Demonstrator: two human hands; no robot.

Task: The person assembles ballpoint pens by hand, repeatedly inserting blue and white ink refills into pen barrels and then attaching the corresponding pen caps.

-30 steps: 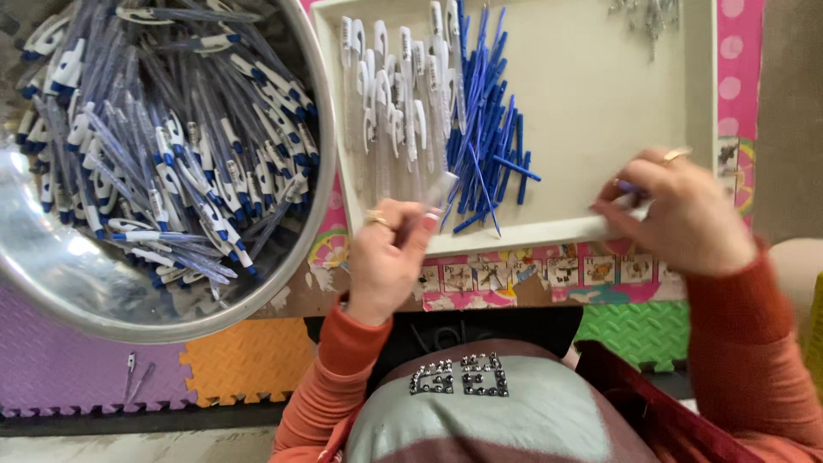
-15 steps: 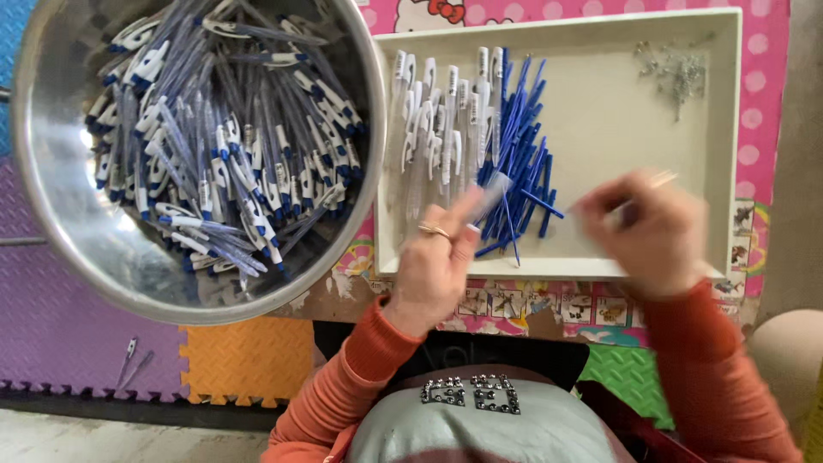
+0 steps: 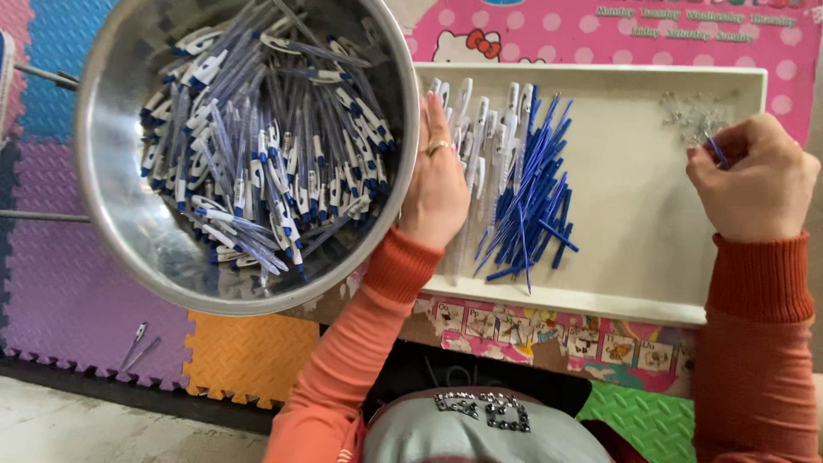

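Our right hand (image 3: 759, 176) pinches a blue refill (image 3: 717, 151) beside the springs (image 3: 693, 114); our left hand (image 3: 437, 184) lies flat, released, on white pen barrels (image 3: 480, 137)

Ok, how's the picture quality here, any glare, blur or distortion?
Head view: sharp, evenly lit. Soft glare on the steel bowl's inner wall; left hand and right hand are crisp, no motion blur; the white tray's edges bow slightly from the wide lens; shadows are faint.

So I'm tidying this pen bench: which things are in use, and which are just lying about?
In use:
left hand on white pen barrels
right hand holding blue refill by small springs
blue refills
white tray
steel bowl

Lying about:
stray pen parts on foam mat
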